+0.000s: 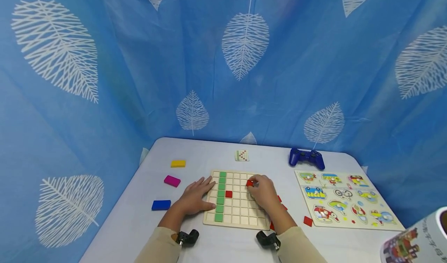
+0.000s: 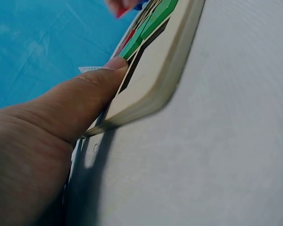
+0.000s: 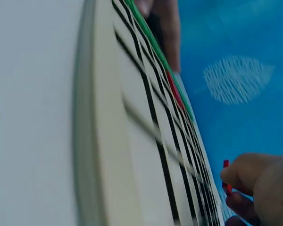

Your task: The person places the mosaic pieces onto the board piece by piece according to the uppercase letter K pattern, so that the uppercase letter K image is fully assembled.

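Over the right side of the board [image 1: 236, 203], a red tile [image 1: 249, 183] is pinched between the thumb and fingers of the right hand [image 1: 262, 189]; whether the board is touched by it cannot be told. At the board's left edge, nothing is grasped by the left hand [image 1: 195, 197]; its fingers are spread and its thumb is rested on the border. The second column from the left is filled with green tiles [image 1: 221, 193], and another red tile [image 1: 228, 194] is set just beside them. Near the right forearm, loose red tiles [image 1: 307, 220] are scattered on the table [image 1: 122, 232]. Behind the board a card [image 1: 242, 155] is laid. To the left are placed a yellow block [image 1: 178, 163], a pink block [image 1: 172, 180] and a blue block [image 1: 161, 205]; to the right, a controller [image 1: 306, 158], a puzzle [image 1: 343, 223] and, partly cut off, a cup [image 1: 412, 239]. The scene is backed by a blue curtain [image 1: 213, 42] patterned with white leaves.
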Available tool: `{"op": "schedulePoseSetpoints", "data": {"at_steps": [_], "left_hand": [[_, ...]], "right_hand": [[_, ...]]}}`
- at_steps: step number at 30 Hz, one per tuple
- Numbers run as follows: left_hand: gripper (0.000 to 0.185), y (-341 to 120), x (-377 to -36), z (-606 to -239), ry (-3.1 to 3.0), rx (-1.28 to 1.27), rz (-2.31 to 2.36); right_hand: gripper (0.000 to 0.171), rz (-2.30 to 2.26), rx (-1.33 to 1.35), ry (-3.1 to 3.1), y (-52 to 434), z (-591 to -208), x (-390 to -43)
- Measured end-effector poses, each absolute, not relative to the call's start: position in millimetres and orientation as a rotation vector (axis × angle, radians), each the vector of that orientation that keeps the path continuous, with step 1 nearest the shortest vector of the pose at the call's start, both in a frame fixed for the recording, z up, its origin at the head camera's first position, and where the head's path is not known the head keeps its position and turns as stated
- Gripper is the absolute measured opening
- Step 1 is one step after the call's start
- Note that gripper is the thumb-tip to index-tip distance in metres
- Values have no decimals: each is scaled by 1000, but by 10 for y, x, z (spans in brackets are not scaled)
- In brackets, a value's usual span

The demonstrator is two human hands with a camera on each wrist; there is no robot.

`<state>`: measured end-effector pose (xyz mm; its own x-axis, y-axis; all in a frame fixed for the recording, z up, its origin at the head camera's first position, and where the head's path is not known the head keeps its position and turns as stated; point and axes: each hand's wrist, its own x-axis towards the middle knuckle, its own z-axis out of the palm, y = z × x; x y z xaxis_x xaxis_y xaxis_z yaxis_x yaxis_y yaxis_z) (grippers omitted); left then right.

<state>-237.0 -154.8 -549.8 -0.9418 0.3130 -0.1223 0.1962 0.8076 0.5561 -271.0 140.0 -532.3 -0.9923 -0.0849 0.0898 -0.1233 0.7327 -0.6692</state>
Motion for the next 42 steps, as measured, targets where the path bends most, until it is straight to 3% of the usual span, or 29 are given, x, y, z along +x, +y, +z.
{"op": "schedulePoseSetpoints", "data": {"at_steps": [4, 9, 17, 22, 29, 37, 42], "left_hand": [[93, -1542, -2370, -5511, 2787, 402, 832], [93, -1541, -2363, -5530, 2778, 400, 827], [92, -1562, -2364, -5514, 2794, 398, 823], [93, -1549, -2368, -5526, 2789, 417, 831], [94, -1541, -2367, -5529, 2794, 395, 833], [93, -1540, -2346, -5498, 2790, 394, 838], [93, -1534, -2349, -5489, 2790, 399, 837]], "right_hand": [[20, 1080, 328, -2894, 1105, -5351, -2700], [14, 873, 312, -2930, 986, -5385, -2666], [20, 884, 467, -2912, 1066, -5323, -2611], [22, 903, 253, -2996, 1461, -5194, -2631], [40, 833, -205, -3317, 2154, -5041, -2630], [22, 906, -159, -3320, 2359, -5083, -2574], [24, 890, -125, -3320, 2332, -5113, -2612]]}}
